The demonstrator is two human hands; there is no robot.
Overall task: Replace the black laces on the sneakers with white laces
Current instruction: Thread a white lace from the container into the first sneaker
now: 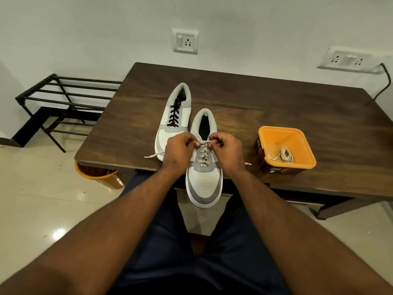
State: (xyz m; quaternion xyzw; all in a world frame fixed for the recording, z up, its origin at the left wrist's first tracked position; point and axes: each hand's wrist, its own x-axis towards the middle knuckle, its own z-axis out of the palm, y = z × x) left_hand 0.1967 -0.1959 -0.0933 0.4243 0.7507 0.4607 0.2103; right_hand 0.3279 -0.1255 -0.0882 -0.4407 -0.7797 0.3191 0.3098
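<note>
Forearms come in from the bottom edge, over dark blue trousers, to the near sneaker (203,182). It sits at the front edge of the counter (276,107), toe hanging off twd the camera, heel away. White lace (203,151) is threaded up thru its eyelets in criss-cross rows.

L hand (178,152) is at the top row on the left side, fingers curled, pinching the lace btwn thumb and fingertips. R hand (228,152) mirrors it on the right side, fingers also curled and pinching the same lace. The strand runs taut btwn the two hands across the tongue. One loose end trails out left on the counter past the L hand; an aglet tip shows just right of the R wrist.

Second sneaker (174,118) lies just beside the first, to its left and further back, touching or nearly so; can't tell which. Its black lace (173,116) is in place.

Right of the sneakers, well apart: orange tub (286,150) w/ a coiled white lace (286,155) inside.

Beyond: black metal rack (59,103) on the floor at left, orange bin (102,177) partly under the counter's left corner, wall socket (185,41) behind.
</note>
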